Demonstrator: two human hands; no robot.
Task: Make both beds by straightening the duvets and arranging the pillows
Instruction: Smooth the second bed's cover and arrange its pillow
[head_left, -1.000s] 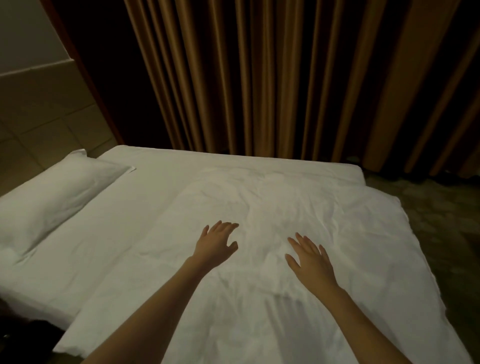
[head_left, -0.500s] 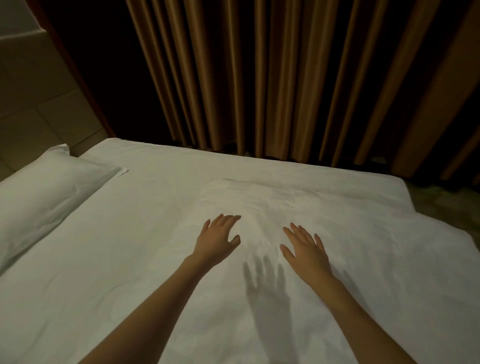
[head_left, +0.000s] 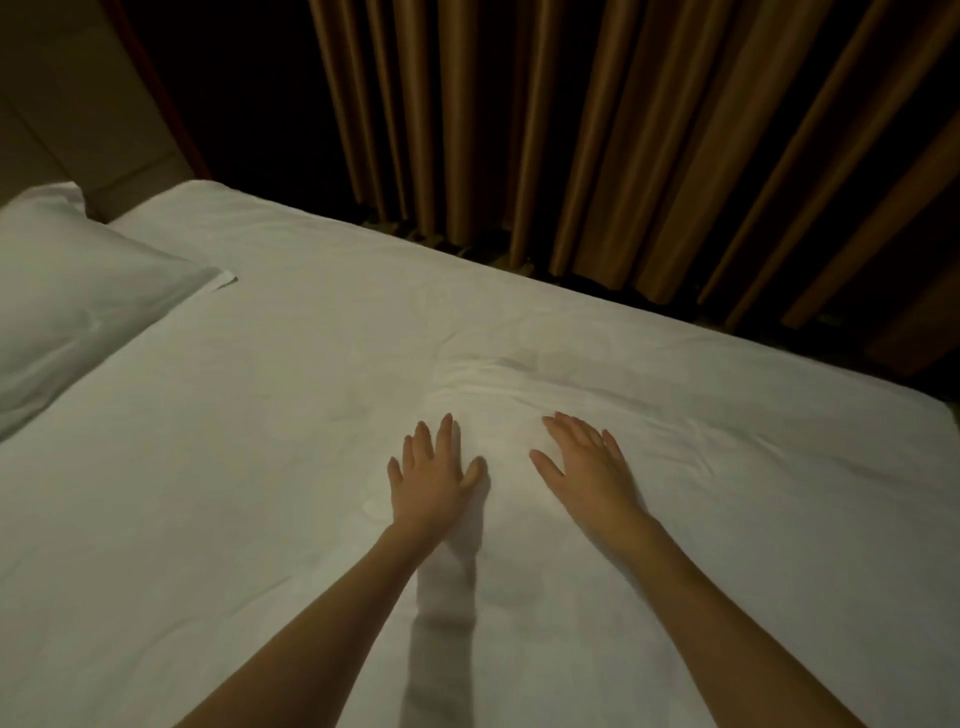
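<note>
White duvet (head_left: 649, 467) covers the near and right part of the bed (head_left: 311, 312), spread flat in the head view, with its creased top edge running just beyond the fingertips and a few wrinkles fanning off to the right. Bare white sheet shows past that edge, toward the far side and toward the left.

Left hand (head_left: 428, 480) lies palm-down on the duvet, fingers straight and slightly spread, thumb out to the right, gripping nothing. Right hand (head_left: 587, 467) lies palm-down just beside it, fingers straight and close together, thumb angled toward the left hand, also gripping nothing. A small gap of white fabric separates the two hands. Both forearms come in from the bottom edge, bare. A dark arm shadow falls on the duvet between them, under the left forearm.

White pillow (head_left: 78, 301) sits at the left edge of the bed, well apart from the hands, lying flat, its near corner flap pointing toward the bed centre. Only one pillow and one bed in view.

Brown pleated curtain (head_left: 571, 156) hangs behind the far side of the bed, floor-length, with dark gaps between folds. Tan wall (head_left: 62, 104) shows at upper left behind the pillow. Lighting is dim; fine fabric detail is hard to read.
</note>
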